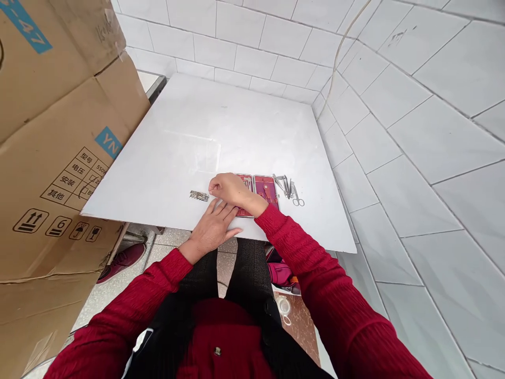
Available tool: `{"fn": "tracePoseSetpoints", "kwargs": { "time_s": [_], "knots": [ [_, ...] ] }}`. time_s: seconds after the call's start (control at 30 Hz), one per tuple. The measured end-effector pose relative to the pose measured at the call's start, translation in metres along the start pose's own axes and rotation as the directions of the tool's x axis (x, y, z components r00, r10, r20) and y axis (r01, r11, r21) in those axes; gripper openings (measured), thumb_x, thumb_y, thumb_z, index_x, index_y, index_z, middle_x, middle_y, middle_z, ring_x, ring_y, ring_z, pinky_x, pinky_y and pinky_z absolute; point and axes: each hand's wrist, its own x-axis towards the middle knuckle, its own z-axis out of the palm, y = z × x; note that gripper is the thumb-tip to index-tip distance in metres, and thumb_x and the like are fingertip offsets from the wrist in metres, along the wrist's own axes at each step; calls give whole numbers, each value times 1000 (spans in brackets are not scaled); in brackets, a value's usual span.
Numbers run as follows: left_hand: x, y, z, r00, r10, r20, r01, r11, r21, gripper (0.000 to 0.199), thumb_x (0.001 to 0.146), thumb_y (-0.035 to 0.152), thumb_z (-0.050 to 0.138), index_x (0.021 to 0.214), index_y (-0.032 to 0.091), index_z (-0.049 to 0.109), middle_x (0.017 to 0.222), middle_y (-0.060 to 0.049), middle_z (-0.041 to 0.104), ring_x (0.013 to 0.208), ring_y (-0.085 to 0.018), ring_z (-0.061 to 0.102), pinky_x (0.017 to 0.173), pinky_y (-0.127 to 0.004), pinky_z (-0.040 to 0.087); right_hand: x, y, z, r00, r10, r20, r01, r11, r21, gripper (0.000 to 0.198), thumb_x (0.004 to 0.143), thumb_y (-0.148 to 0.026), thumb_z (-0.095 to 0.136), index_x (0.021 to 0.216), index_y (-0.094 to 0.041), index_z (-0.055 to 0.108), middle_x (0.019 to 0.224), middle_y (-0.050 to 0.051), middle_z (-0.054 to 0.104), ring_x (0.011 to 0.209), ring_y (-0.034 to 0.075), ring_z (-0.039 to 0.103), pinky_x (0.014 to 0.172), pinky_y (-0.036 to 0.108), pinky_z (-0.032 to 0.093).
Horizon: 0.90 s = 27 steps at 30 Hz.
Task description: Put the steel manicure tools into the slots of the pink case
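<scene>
A manicure case (266, 190) with a red lining lies unfolded on the white table, some small metal tools in it. My left hand (213, 226) rests with fingers stretched out at the case's lower left edge, the thumb apart. Crossing above it, my right hand (231, 189) covers the case's left part. Its fingers are curled together in a pinch, and what they hold, if anything, is hidden. Just left of its fingertips is a small cluster of metal pieces (199, 196), possibly nail clippers. Right of the case lie several metal tools (283, 184) and small scissors (299, 201).
The white tabletop (244, 126) stretches back to a tiled wall (252, 58). Large cardboard boxes (67, 131) stand along the left side. Another tiled wall (426, 158) borders the right, and a cable (336, 58) hangs in the corner.
</scene>
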Motion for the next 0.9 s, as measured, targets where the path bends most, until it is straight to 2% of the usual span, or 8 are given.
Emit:
{"fn": "tracePoseSetpoints", "kwargs": {
  "time_s": [0.17,0.4,0.63,0.9],
  "knots": [
    [1,0,0,1000,-4,19,5,999,-32,54,105,49,49,140,10,58,136,-19,67,133,-34,57,118,-53,38,7,-22,13,997,-31,65,42,983,-181,19,94,-17,59,93,-18,78,103,6,76,89,18,66,68,27,37],
    [-1,0,3,996,-36,78,42,996,-77,52,104,52,49,127,9,67,121,-20,74,120,-35,66,107,-50,48,19,-40,25,991,-48,122,97,898,-430,27,100,-15,51,106,-13,77,109,16,75,98,26,72,73,31,46],
    [1,1,0,990,-106,94,120,979,-162,54,103,51,52,132,7,64,125,-21,72,122,-38,66,103,-50,52,13,-52,26,979,-113,169,181,865,-467,28,100,-12,49,106,-12,77,109,19,75,106,27,72,80,32,52],
    [1,3,0,992,-107,63,116,980,-161,53,103,50,54,132,8,64,126,-21,72,123,-39,65,103,-51,52,10,-48,26,974,-67,215,163,868,-469,25,95,-15,58,113,-9,75,115,21,75,110,30,72,87,35,53]
  ]
}}
